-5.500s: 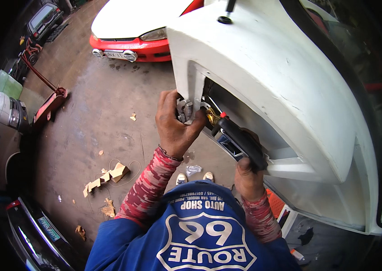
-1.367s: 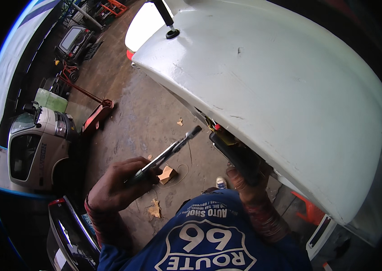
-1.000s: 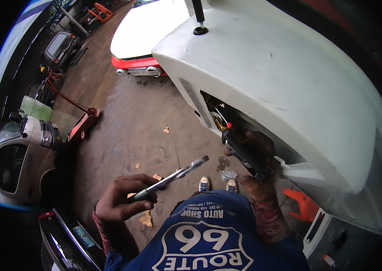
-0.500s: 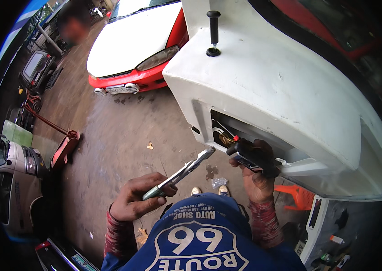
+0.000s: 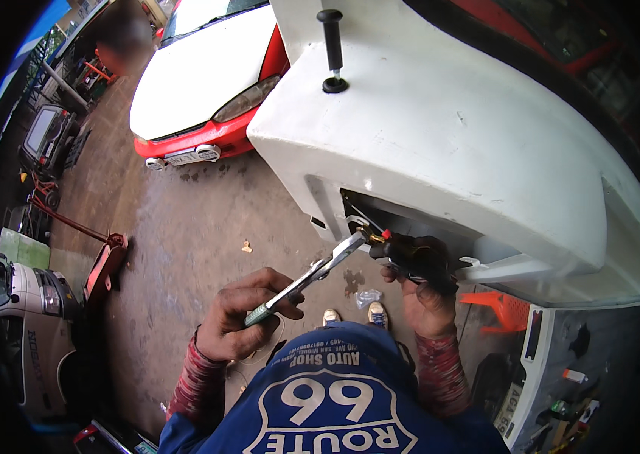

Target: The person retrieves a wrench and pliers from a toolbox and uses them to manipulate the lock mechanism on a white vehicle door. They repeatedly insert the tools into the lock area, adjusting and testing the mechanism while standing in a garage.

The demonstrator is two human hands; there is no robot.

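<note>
My left hand (image 5: 240, 314) is wrapped around silver pliers (image 5: 312, 272) with a green grip. Their tip reaches the left end of a rectangular opening in a white vehicle panel (image 5: 411, 144). Beside that tip are some brassy metal pieces and a small red tip (image 5: 386, 234). My right hand (image 5: 430, 303) grips a black boxy part (image 5: 422, 257) at the lower edge of the opening; its exact kind is unclear. A thin rod or cable (image 5: 358, 206) shows inside the opening.
A black knob (image 5: 331, 41) stands up from the panel's top. Beyond is a red-and-white car (image 5: 199, 83). Left are a red floor jack (image 5: 107, 265) and a white vehicle (image 5: 40, 318). An orange plastic chair (image 5: 498, 310) is right; a plastic bag (image 5: 369, 297) lies by my shoes.
My left hand has raised the pliers up and right, bringing their tip to the brassy pieces at the opening. The right hand still grips the black part. The view has shifted slightly.
</note>
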